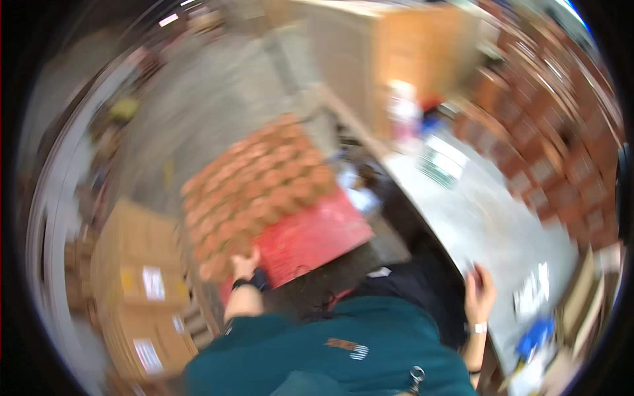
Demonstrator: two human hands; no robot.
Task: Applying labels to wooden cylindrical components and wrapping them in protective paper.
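Lying at left hand (245, 266), orange-brown pieces (259, 186), well left of right hand (481, 294); both hands' grip unclear.

Ref platform (323, 231): rowed pieces (257, 181) on its far-left part, cartons (148, 251) left, workbench (472, 204) right, box (422, 46) beyond, rightward.
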